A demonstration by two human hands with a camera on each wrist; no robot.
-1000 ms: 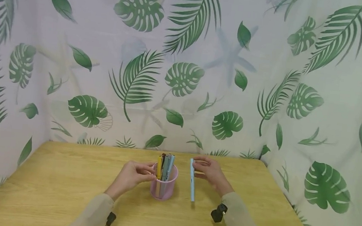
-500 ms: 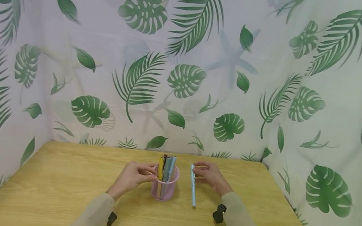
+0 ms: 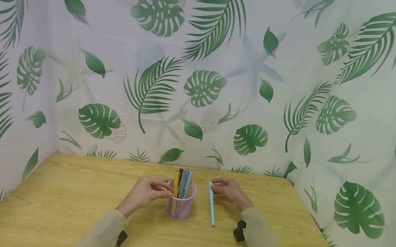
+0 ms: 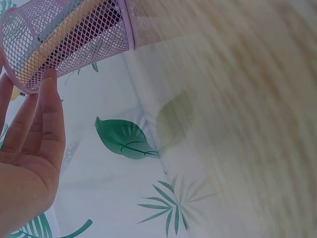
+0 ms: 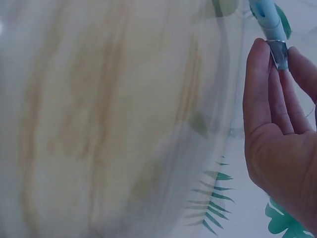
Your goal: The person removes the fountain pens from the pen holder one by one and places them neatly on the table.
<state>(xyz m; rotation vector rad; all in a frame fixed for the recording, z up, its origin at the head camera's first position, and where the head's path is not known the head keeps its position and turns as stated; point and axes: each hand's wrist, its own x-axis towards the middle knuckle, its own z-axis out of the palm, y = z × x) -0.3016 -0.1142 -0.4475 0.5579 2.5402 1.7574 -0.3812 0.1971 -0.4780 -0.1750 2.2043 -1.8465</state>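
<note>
A pink mesh pen cup (image 3: 183,209) stands upright on the table, with several pens in it, among them a yellow pen (image 3: 176,183) and grey-blue ones. My left hand (image 3: 147,192) holds the cup by its left side near the rim; in the left wrist view, the fingertips (image 4: 49,82) touch the mesh (image 4: 94,47). To the right of the cup, a light blue pen (image 3: 212,208) slants over the tabletop, its near end seemingly on the wood. My right hand (image 3: 231,191) pinches the pen's far end, which the right wrist view shows between finger and thumb (image 5: 303,69).
The wooden table (image 3: 79,203) reaches back to a leaf-printed cloth (image 3: 213,113) that also stands along both sides. Bare wood lies to the left of the cup and to the right of the pen. Black devices (image 3: 239,231) are worn on both wrists.
The light blue pen and my right hand have come down slightly toward the tabletop. My left hand has stayed on the cup. The head view has shifted a little.
</note>
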